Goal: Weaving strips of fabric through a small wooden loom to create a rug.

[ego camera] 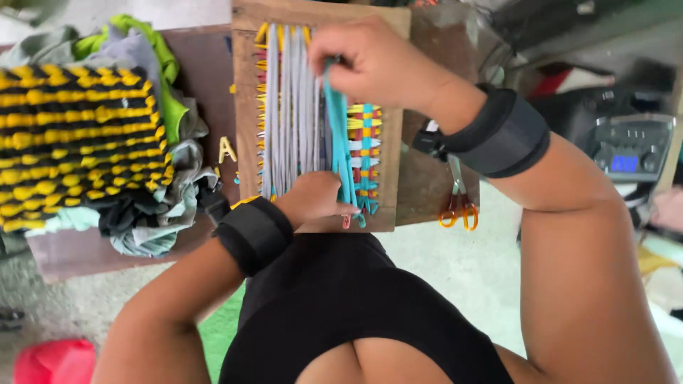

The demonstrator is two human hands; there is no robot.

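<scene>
**Weaving on the frame, a small part done**

A wooden frame (pixel 245 107) lies on the table (pixel 206 64), strung with grey strips (pixel 288 107). Only its right edge shows a finished woven patch (pixel 364 153); the rest is bare. The right hand (pixel 370 60) pinches a teal strip (pixel 336 135) at the far end. The left hand (pixel 313 199) presses the near end, its grip unclear. Orange scissors (pixel 459 210) lie beside the frame.

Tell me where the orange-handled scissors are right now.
In the head view, the orange-handled scissors lie on the brown table, right of the wooden weaving frame, below the right wrist's black band.
</scene>
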